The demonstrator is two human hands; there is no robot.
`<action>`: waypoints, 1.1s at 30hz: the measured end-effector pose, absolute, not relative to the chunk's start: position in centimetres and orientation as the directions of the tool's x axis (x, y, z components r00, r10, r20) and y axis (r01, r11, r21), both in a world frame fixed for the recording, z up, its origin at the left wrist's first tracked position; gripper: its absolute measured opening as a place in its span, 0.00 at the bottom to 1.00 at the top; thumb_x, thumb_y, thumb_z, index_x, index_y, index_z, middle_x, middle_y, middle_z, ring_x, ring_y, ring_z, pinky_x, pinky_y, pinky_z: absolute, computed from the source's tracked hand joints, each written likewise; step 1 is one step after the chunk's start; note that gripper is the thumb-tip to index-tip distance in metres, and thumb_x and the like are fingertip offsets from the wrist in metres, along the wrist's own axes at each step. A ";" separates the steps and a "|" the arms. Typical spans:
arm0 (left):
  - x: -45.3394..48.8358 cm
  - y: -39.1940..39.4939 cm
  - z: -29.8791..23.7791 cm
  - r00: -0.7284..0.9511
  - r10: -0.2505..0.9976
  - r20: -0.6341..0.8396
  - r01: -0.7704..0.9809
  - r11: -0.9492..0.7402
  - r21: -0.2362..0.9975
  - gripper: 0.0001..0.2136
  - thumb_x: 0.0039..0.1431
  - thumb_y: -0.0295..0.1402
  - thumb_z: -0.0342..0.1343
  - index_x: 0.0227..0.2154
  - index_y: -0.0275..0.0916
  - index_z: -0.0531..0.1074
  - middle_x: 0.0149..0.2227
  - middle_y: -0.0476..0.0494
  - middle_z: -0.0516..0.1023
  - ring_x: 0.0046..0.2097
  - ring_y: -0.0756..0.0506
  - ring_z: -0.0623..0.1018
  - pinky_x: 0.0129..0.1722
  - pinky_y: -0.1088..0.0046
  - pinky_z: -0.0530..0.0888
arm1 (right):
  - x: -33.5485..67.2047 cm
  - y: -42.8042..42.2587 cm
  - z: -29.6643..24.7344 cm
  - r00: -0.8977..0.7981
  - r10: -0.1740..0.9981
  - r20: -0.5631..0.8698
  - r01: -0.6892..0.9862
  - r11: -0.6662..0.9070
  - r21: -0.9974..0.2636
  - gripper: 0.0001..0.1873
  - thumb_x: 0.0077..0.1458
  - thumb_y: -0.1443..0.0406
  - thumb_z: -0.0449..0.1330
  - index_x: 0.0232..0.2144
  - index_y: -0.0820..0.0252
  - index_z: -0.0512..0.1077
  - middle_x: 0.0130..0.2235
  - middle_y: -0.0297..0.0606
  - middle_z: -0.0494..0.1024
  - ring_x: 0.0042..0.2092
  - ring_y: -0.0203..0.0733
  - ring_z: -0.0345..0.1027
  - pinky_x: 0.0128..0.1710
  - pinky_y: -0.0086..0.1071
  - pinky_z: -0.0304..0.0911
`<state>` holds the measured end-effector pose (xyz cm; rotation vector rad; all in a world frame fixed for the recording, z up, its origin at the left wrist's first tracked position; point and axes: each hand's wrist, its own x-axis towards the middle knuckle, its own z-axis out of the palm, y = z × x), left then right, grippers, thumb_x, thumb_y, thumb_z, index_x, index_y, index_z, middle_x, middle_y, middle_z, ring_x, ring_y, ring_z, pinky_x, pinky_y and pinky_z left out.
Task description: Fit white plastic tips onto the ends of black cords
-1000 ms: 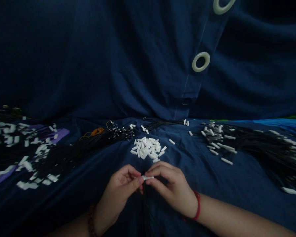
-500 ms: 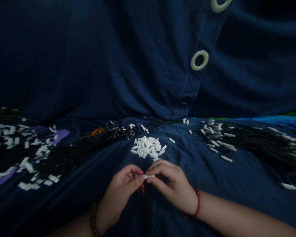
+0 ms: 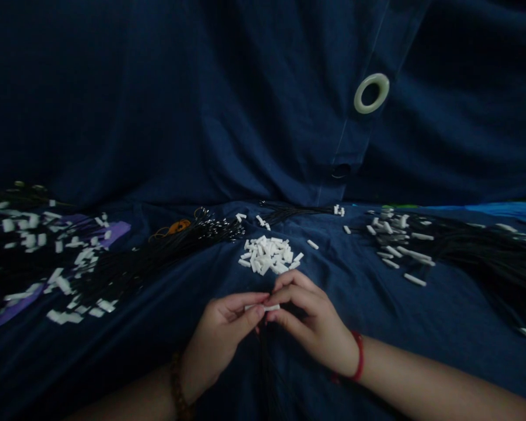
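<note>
shifted closer, left hand [image 3: 221, 332] and right hand [image 3: 313, 323] clamp a white tube [image 3: 272, 307] between them

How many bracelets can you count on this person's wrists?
2: a brown bead bracelet on the left wrist, and a red cord bracelet on the right wrist. The undersides of both wrists are hidden.

1. This looks like a room in a home, probably a bed or sofa.
2. A rumpled navy cover [image 3: 158, 117] spreads underneath and rises behind, like bedding.
3. A pale ring [image 3: 371, 93] and a snap button [image 3: 341, 171] sit along its seam.
4. Black cords [image 3: 477, 257] and white tubes [image 3: 267, 255] lie straight on the cloth.
</note>
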<state>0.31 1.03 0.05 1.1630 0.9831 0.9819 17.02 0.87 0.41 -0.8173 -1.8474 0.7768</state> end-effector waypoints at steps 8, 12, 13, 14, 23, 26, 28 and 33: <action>-0.2 0.6 -0.4 0.127 0.989 -0.080 -0.189 0.103 0.977 0.07 0.46 0.30 0.60 0.31 0.39 0.77 0.27 0.47 0.79 0.28 0.52 0.72 0.29 0.80 0.68 | 16.4 -0.2 0.6 -0.296 0.933 0.203 0.120 0.247 -0.962 0.06 0.55 0.65 0.53 0.34 0.63 0.65 0.29 0.34 0.67 0.29 0.31 0.60 0.28 0.24 0.57; -0.1 0.3 -0.5 0.122 0.987 -0.108 -0.246 0.136 0.960 0.07 0.46 0.30 0.60 0.30 0.40 0.77 0.29 0.46 0.79 0.31 0.51 0.74 0.33 0.79 0.70 | 15.5 -0.9 1.1 -0.407 0.913 0.012 0.112 0.063 -0.992 0.09 0.53 0.64 0.55 0.26 0.66 0.66 0.23 0.33 0.67 0.24 0.29 0.58 0.23 0.22 0.55; -0.1 0.2 -0.4 0.122 0.986 -0.115 -0.252 0.143 0.957 0.07 0.45 0.31 0.60 0.30 0.40 0.77 0.30 0.46 0.79 0.32 0.50 0.75 0.34 0.78 0.70 | 15.3 -1.0 1.2 -0.416 0.909 -0.013 0.111 0.037 -0.993 0.09 0.53 0.64 0.54 0.27 0.66 0.67 0.23 0.33 0.67 0.24 0.29 0.59 0.22 0.22 0.55; 0.0 0.2 -0.4 0.118 0.986 -0.121 -0.256 0.148 0.955 0.07 0.45 0.31 0.60 0.30 0.39 0.77 0.30 0.45 0.80 0.33 0.49 0.75 0.34 0.77 0.70 | 15.2 -1.0 1.2 -0.420 0.907 -0.029 0.110 0.019 -0.994 0.09 0.53 0.64 0.54 0.27 0.67 0.67 0.23 0.33 0.67 0.24 0.29 0.59 0.22 0.22 0.55; 0.3 0.2 0.0 0.117 0.980 -0.164 -0.299 0.192 0.935 0.06 0.44 0.29 0.61 0.29 0.36 0.77 0.26 0.44 0.79 0.27 0.51 0.74 0.27 0.79 0.69 | 15.8 -0.5 1.8 -0.417 0.905 -0.082 0.060 -0.062 -0.996 0.03 0.47 0.71 0.54 0.24 0.66 0.66 0.25 0.33 0.69 0.28 0.30 0.61 0.29 0.23 0.56; 0.3 0.1 0.0 0.113 0.983 -0.144 -0.303 0.172 0.937 0.05 0.43 0.28 0.61 0.27 0.36 0.76 0.23 0.47 0.77 0.23 0.53 0.71 0.24 0.81 0.67 | 15.6 -0.4 2.0 -0.460 0.862 -0.212 0.008 -0.235 -0.972 0.04 0.48 0.68 0.53 0.25 0.65 0.63 0.20 0.31 0.67 0.21 0.28 0.59 0.22 0.22 0.55; 0.2 0.1 0.0 0.119 0.983 -0.143 -0.309 0.173 0.935 0.05 0.43 0.28 0.61 0.26 0.35 0.75 0.22 0.48 0.76 0.23 0.54 0.71 0.23 0.81 0.67 | 15.5 -0.5 2.1 -0.507 0.811 -0.292 -0.037 -0.359 -0.933 0.07 0.49 0.64 0.52 0.25 0.64 0.62 0.18 0.29 0.64 0.17 0.27 0.55 0.17 0.20 0.52; -0.1 0.2 -0.3 0.157 0.978 -0.137 -0.281 0.178 0.943 0.04 0.47 0.31 0.59 0.28 0.38 0.73 0.21 0.51 0.73 0.23 0.53 0.70 0.23 0.80 0.66 | 15.7 -0.7 2.3 -0.564 0.730 -0.386 -0.130 -0.540 -0.832 0.09 0.48 0.62 0.54 0.29 0.64 0.62 0.14 0.25 0.58 0.14 0.23 0.47 0.13 0.18 0.44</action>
